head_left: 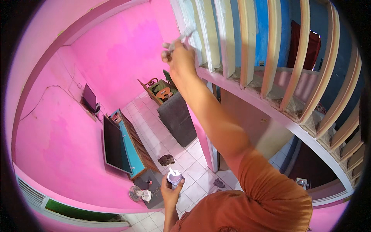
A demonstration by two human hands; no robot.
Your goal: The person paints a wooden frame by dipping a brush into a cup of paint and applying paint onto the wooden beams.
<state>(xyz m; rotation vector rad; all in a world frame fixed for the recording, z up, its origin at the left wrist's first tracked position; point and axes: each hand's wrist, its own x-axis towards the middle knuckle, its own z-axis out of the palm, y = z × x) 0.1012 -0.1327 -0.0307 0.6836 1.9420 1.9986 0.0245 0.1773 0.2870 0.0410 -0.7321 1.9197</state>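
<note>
My right hand (pixel 181 57), raised at arm's length, is closed around a paintbrush (pixel 188 31). The brush's bristles touch or nearly touch the leftmost white slat (pixel 186 13) of a row of upright slats, and whitish smears show around the fingers. Low in front of me, my left hand (pixel 170 195) grips a small paint cup (pixel 174 178) holding pale lilac-white paint. A white stick-like piece (pixel 172 171) stands in the cup. The slats at the left end look white, while the slats further right, such as the cream slat (pixel 247 42), are cream with tan edges.
A pink ledge (pixel 266 94) carries the slats. Below stand a dark grey sofa (pixel 177 120), a wooden chair (pixel 154 87) with an orange guitar-shaped item, a television (pixel 116 145) on a teal cabinet (pixel 127 141), and a small fan (pixel 140 193). Dark cloths (pixel 166 160) lie on the tiled floor.
</note>
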